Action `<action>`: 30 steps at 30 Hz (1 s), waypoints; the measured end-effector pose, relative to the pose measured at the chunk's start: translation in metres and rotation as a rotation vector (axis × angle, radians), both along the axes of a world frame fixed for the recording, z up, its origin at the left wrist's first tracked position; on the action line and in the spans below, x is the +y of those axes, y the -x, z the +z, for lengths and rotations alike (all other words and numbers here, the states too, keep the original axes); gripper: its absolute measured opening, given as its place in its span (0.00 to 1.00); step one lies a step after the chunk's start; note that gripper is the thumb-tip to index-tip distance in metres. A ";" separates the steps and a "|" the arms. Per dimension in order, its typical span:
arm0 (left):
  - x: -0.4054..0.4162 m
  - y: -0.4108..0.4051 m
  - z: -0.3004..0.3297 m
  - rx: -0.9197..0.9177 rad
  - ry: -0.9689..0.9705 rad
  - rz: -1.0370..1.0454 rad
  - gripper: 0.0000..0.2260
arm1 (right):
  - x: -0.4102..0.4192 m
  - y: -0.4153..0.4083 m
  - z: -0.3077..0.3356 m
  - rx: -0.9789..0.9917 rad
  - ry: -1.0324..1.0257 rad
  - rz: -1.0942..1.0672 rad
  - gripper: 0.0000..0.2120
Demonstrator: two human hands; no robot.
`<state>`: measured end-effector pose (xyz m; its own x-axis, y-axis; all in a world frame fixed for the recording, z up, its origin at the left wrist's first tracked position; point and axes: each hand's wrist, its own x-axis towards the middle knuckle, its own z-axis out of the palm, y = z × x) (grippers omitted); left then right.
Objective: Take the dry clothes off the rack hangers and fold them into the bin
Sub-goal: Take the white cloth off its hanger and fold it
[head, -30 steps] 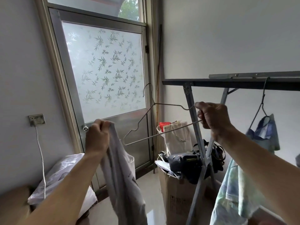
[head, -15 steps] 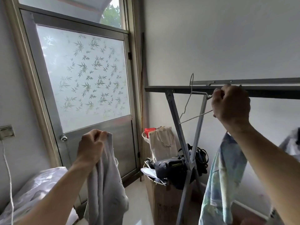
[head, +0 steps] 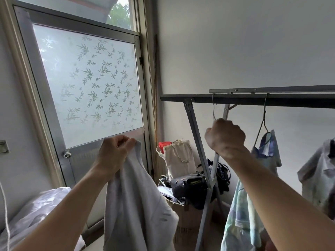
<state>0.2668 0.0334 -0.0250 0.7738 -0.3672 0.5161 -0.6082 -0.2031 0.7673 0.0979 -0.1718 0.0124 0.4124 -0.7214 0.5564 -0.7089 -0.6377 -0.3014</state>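
My left hand (head: 114, 153) is shut on the top of a pale grey shirt (head: 134, 201) that hangs down from it, off any hanger. My right hand (head: 225, 136) is closed around an empty wire hanger (head: 213, 107) whose hook sits over the dark rack bar (head: 253, 97). Further right on the bar a second wire hanger (head: 263, 120) carries a blue tie-dye shirt (head: 268, 149). Another pale garment (head: 319, 171) hangs at the right edge. A green-blue tie-dye garment (head: 241, 220) shows under my right forearm. No bin is visible.
The rack's grey crossed legs (head: 197, 142) stand in the middle. Behind them a cardboard box (head: 186, 225) holds a black bag (head: 190, 183), a cream tote (head: 179, 158) and a basket. A frosted door (head: 88, 87) is on the left, with a plastic-wrapped bundle (head: 34, 212) at lower left.
My right hand carried the empty hanger from mid-air to the rack bar and hooked it on. My left hand kept the grey shirt and rose slightly.
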 end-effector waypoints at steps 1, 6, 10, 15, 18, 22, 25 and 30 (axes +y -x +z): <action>0.001 0.002 0.004 -0.011 -0.014 -0.028 0.08 | 0.002 -0.002 -0.005 0.035 -0.013 0.004 0.12; 0.010 0.010 0.017 -0.019 -0.072 -0.163 0.04 | 0.012 -0.006 -0.021 0.150 0.113 -0.048 0.20; 0.015 0.019 0.022 -0.043 -0.091 -0.214 0.03 | 0.041 -0.014 -0.025 -0.001 0.277 0.114 0.23; 0.020 0.025 0.023 -0.083 -0.115 -0.226 0.03 | 0.084 -0.038 -0.038 -0.071 -0.217 1.005 0.07; 0.027 0.028 0.024 -0.095 -0.112 -0.200 0.04 | 0.087 -0.053 -0.052 -0.198 -0.452 1.125 0.06; 0.044 0.026 0.027 -0.126 -0.256 -0.179 0.02 | 0.084 -0.062 -0.066 -0.371 -0.616 1.108 0.09; 0.053 0.024 0.027 -0.140 -0.305 -0.147 0.02 | 0.086 -0.066 -0.079 -0.338 -0.636 1.139 0.06; 0.067 0.023 0.029 -0.181 -0.213 -0.090 0.03 | 0.079 -0.068 -0.106 0.081 -0.392 1.040 0.06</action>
<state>0.2436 0.1007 0.0042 0.6359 -0.5449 0.5465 -0.7540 -0.2875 0.5906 0.1663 -0.0931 -0.0933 0.9427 -0.1232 0.3100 0.0888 -0.8032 -0.5891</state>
